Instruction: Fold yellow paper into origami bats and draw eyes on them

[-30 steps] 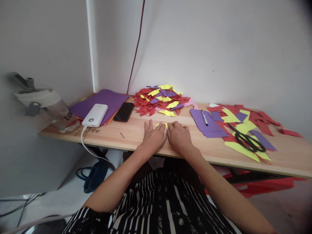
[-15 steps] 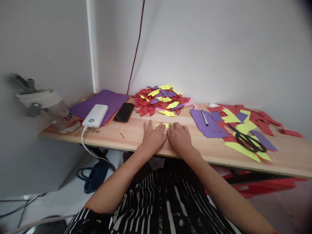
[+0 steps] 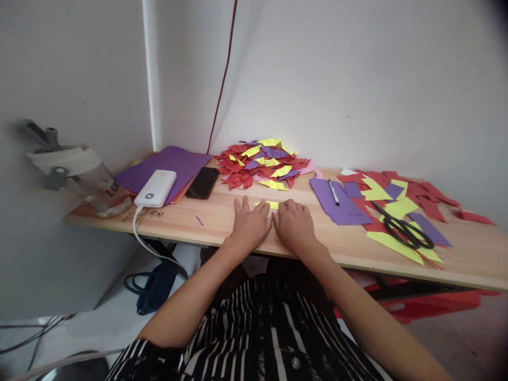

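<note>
Matt wood-grain tabletop (image 3: pixel 222 222); matt paper scraps (image 3: pixel 264 161); glossy black phone (image 3: pixel 202 182).

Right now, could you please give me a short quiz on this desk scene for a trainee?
1. True or false: the right hand holds the scissors.
2. What lies on the purple sheet to the right of the hands? A. a pen B. a phone C. a power bank
3. Fill in: the paper piece at the fingers of the left hand and the right hand is ____ in colour.
Key: 1 false, the scissors lie on paper scraps, apart from the hand; 2 A; 3 yellow.
</note>
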A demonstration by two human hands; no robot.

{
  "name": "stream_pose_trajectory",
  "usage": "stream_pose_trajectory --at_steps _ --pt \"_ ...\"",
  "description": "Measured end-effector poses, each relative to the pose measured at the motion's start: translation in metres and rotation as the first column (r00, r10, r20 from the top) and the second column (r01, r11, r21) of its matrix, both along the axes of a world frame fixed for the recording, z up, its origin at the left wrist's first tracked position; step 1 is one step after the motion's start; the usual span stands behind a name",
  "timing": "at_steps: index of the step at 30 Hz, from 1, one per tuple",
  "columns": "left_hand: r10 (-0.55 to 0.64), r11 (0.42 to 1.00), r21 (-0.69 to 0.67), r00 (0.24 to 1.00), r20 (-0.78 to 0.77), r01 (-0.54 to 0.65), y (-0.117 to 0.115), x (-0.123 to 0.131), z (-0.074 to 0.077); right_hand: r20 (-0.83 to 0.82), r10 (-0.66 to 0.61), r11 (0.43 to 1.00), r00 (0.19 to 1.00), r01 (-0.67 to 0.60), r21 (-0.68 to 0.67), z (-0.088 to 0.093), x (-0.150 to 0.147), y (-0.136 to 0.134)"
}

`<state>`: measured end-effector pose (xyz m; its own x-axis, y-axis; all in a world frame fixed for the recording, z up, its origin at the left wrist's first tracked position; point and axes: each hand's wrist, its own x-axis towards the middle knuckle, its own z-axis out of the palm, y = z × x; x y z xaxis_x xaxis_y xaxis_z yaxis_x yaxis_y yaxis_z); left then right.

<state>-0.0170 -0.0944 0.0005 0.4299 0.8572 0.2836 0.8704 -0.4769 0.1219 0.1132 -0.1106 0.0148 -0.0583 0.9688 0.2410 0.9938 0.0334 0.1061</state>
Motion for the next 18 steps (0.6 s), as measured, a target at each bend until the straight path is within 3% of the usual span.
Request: stream_pose_trajectory --at_steps 13,18 --pt "-0.010 1.000 -0.005 1.000 -0.029 0.010 -0.001 0.000 0.001 -0.028 0.121 0.992 0.992 -0.122 -0.017 -0.011 0.026 -0.006" --pt "-0.038 0.999 -0.042 0.998 -0.056 0.035 0.000 0.000 0.004 -0.031 0.150 0.987 0.988 -0.151 -0.046 -0.005 0.027 -0.009"
